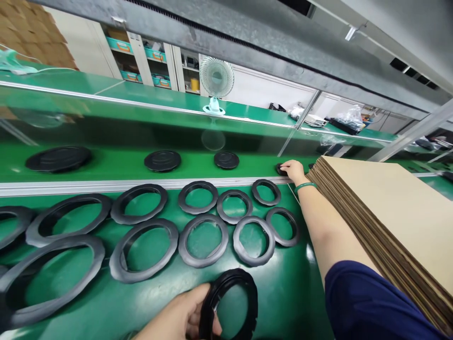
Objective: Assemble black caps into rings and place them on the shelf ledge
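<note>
My left hand point(177, 314) is low in the view, gripping a black ring point(231, 277) stood on edge, and the fingers are partly hidden behind it. My right hand point(292, 170), with a green bracelet point(305, 186) at the wrist, reaches over an aluminium rail point(141, 185). Its fingers cover most of a small black disc point(281, 169) on the far green belt. Several more black rings point(203, 218) lie flat in rows on the near green belt point(293, 293). Several black discs point(163, 160) stand in a line along the far belt.
A tall stack of flat cardboard sheets point(382, 212) lies right of my right arm. Beyond the belts stand a small white desk fan point(216, 77), a further green bench with plastic bags point(348, 120), and white shelving point(148, 56) holding teal bins.
</note>
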A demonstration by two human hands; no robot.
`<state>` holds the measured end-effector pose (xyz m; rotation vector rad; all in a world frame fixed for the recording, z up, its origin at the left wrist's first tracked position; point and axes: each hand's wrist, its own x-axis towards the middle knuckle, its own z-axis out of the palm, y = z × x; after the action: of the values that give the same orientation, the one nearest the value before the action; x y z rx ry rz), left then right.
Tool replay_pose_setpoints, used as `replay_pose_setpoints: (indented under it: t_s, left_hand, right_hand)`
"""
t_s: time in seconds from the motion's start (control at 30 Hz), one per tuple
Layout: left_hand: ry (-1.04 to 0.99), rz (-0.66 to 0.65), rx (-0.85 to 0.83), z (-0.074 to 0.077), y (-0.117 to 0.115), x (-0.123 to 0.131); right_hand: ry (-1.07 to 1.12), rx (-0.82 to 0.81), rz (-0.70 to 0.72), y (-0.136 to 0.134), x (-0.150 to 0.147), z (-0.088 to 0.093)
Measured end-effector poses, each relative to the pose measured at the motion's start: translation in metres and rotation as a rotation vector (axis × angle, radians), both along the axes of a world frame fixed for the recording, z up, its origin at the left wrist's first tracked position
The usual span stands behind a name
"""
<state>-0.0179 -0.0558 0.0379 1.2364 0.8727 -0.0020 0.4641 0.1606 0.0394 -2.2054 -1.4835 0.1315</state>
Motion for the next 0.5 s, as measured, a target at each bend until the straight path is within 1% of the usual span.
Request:
replay_pose_setpoints:
  t_s: [0.1, 0.17, 0.2, 0.3, 0.33, 0.4, 0.47, 0.5]
  left_hand:
    - [0.024, 0.019, 0.050, -0.002, -0.004, 0.001]
    - [0.024, 0.038, 0.092, -0.006, -0.007, -0.001]
    - [0.027, 0.051, 0.123, -0.008, -0.008, -0.002]
    - [0.037, 0.105, 0.216, -0.012, -0.010, -0.007]
    - [0.038, 0.121, 0.237, -0.012, -0.010, -0.008]
    - [0.038, 0.146, 0.271, -0.011, -0.009, -0.008]
    - [0.032, 0.154, 0.283, -0.010, -0.008, -0.006]
    - [0.018, 0.162, 0.279, -0.010, -0.008, -0.006]
  right_hand:
    - [0.044, 0.121, 0.054, -0.012, -0.033, 0.016]
    - [0.085, 0.180, 0.110, -0.032, -0.066, 0.024]
    - [0.107, 0.199, 0.139, -0.046, -0.086, 0.028]
    - [0.197, 0.246, 0.277, -0.106, -0.150, 0.037]
    - [0.256, 0.295, 0.394, -0.129, -0.172, 0.040]
    - [0.346, 0.326, 0.599, -0.174, -0.210, 0.044]
    - [0.385, 0.323, 0.770, -0.210, -0.238, 0.043]
    - [0.376, 0.329, 0.836, -0.224, -0.247, 0.040]
